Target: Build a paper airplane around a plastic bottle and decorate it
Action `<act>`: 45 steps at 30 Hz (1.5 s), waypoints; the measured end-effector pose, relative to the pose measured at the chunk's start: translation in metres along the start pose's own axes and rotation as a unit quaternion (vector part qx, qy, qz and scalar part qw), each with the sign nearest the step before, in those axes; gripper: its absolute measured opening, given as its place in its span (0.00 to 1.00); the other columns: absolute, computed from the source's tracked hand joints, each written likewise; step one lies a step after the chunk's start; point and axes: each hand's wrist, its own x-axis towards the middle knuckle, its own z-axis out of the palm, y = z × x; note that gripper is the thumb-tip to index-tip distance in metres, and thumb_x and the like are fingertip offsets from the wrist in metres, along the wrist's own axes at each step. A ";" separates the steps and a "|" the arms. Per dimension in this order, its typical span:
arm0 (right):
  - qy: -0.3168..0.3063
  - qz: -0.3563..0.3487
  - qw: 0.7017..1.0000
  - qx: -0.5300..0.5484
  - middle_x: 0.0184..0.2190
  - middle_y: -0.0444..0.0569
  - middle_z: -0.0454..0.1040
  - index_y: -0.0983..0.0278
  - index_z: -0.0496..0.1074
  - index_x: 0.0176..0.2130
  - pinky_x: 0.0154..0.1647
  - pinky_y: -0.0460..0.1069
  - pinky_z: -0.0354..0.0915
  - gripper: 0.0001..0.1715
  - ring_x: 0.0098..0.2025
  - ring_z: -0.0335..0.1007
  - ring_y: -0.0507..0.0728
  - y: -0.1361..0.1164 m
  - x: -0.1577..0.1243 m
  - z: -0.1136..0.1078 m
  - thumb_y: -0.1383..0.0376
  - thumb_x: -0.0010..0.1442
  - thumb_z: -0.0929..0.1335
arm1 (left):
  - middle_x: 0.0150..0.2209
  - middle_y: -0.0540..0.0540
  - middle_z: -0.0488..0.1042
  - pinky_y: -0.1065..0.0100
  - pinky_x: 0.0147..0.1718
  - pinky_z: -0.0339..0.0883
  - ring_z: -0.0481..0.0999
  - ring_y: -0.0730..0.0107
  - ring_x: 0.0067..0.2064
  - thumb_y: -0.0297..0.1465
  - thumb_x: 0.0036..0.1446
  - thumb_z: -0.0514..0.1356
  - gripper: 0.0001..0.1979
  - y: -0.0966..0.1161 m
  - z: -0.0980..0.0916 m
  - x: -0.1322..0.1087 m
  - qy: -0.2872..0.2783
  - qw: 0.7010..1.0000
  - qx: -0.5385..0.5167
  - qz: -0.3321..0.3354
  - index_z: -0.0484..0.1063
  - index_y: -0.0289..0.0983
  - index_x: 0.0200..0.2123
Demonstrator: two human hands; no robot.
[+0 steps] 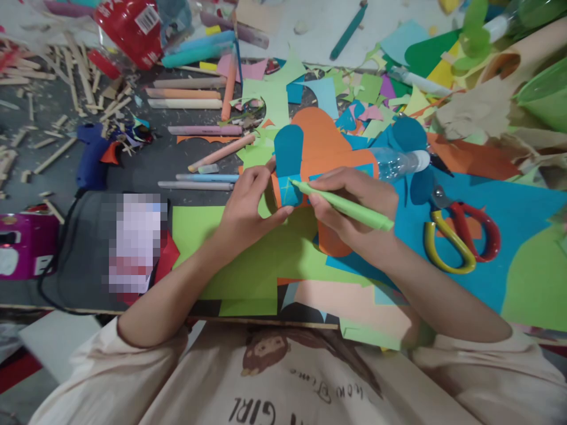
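Observation:
In my right hand [354, 203] is a light green felt-tip marker [349, 206], its tip on a blue paper patch [290, 192] that bears green lines. The patch lies at the left end of a clear plastic bottle [392, 164] wrapped in orange paper [330, 156]. My left hand [254, 206] steadies that end, thumb at the patch's lower edge and fingers at the bottle's far side. From the bottle stick out rounded orange paper pieces and a rounded blue piece [289, 147]. The white cap [422, 160] points right.
Scissors [460, 227] with red and yellow handles lie on blue paper at right. Left are several markers [204, 130], a blue glue gun [93, 153] with a cord, wooden sticks [80, 71] and a pixelated object [135, 242]. Paper scraps [363, 88] cover the back.

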 end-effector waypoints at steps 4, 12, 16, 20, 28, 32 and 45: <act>0.008 -0.038 0.999 -0.024 0.25 0.44 0.76 0.56 0.72 0.32 0.25 0.50 0.67 0.07 0.28 0.73 0.55 0.001 0.000 0.001 0.67 0.60 0.67 | 0.47 0.39 0.66 0.62 0.50 0.64 0.68 0.56 0.52 0.46 0.60 0.58 0.26 0.000 0.000 0.000 0.007 1.000 -0.004 0.003 0.62 0.36 0.56; 0.019 -0.085 0.995 -0.041 0.24 0.44 0.73 0.58 0.68 0.31 0.23 0.49 0.67 0.07 0.25 0.70 0.53 0.004 -0.001 0.002 0.70 0.59 0.67 | 0.46 0.40 0.66 0.62 0.49 0.64 0.67 0.57 0.51 0.50 0.60 0.56 0.29 0.002 -0.001 0.002 -0.001 1.000 -0.004 -0.010 0.62 0.36 0.56; 0.021 -0.079 0.995 -0.050 0.22 0.43 0.72 0.58 0.66 0.30 0.21 0.49 0.65 0.07 0.23 0.69 0.52 0.006 -0.003 0.002 0.69 0.58 0.67 | 0.49 0.38 0.67 0.62 0.50 0.63 0.67 0.55 0.53 0.48 0.61 0.56 0.28 0.002 -0.001 0.001 -0.002 1.000 -0.001 -0.012 0.63 0.35 0.55; 0.041 -0.093 0.993 -0.053 0.19 0.41 0.68 0.58 0.64 0.28 0.18 0.49 0.63 0.08 0.20 0.67 0.52 0.008 -0.004 0.006 0.68 0.58 0.67 | 0.50 0.39 0.66 0.61 0.51 0.63 0.66 0.55 0.54 0.47 0.61 0.57 0.27 0.002 -0.002 0.001 -0.009 1.000 0.001 -0.015 0.62 0.36 0.56; 0.041 -0.116 0.990 -0.063 0.18 0.40 0.66 0.58 0.62 0.28 0.18 0.48 0.63 0.12 0.20 0.67 0.52 0.009 -0.004 0.008 0.74 0.53 0.66 | 0.51 0.39 0.66 0.61 0.51 0.64 0.66 0.55 0.54 0.47 0.60 0.57 0.27 0.003 -0.002 0.002 -0.011 1.000 -0.007 -0.021 0.62 0.37 0.56; 0.046 -0.118 0.990 -0.065 0.18 0.40 0.65 0.58 0.60 0.27 0.18 0.49 0.62 0.12 0.19 0.66 0.53 0.008 -0.003 0.009 0.74 0.53 0.66 | 0.50 0.38 0.66 0.60 0.51 0.64 0.66 0.54 0.54 0.48 0.60 0.56 0.28 0.002 -0.002 0.002 -0.010 1.000 -0.015 -0.017 0.61 0.36 0.57; 0.014 -0.025 1.000 0.002 0.23 0.43 0.73 0.59 0.68 0.31 0.23 0.48 0.66 0.05 0.25 0.70 0.52 0.000 -0.002 0.005 0.65 0.60 0.67 | 0.50 0.39 0.66 0.60 0.52 0.63 0.66 0.55 0.54 0.47 0.60 0.57 0.29 0.001 -0.002 0.002 -0.014 1.000 -0.016 -0.019 0.60 0.38 0.59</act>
